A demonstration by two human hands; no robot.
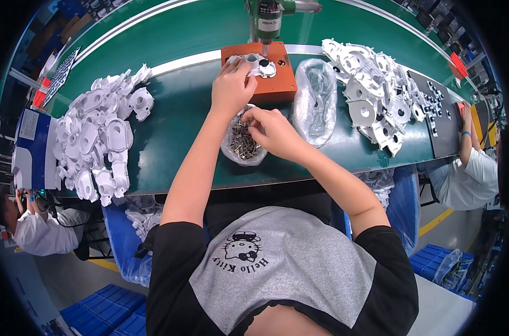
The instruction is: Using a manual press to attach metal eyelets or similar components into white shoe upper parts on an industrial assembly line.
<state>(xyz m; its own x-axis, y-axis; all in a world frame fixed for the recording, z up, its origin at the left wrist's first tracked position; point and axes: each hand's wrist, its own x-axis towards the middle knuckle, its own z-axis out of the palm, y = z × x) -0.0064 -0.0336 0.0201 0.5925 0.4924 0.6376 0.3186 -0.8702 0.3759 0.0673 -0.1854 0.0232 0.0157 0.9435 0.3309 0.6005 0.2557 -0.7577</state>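
Observation:
On the orange fixture block [285, 84] lies a white plastic part [264, 67] with a round opening and a black round piece in it. My left hand [231, 87] has its fingers closed over the left end of this part. Just above it comes down the tip of a green upright press or driver [268, 25]. In front of the block sits a plastic-lined bowl [244, 161] of small metal screws or pins [242, 143]. My right hand [274, 133] is over the bowl's right side, thumb and fingers bent together; what they pinch is too small to make out.
A heap of white plastic parts [92, 134] lies on the left. Another heap [372, 95], some with black pieces, lies on the right. A clear plastic bag [315, 103] stands beside the block. Black pieces sit on a dark board [433, 112]. Co-workers sit at both sides.

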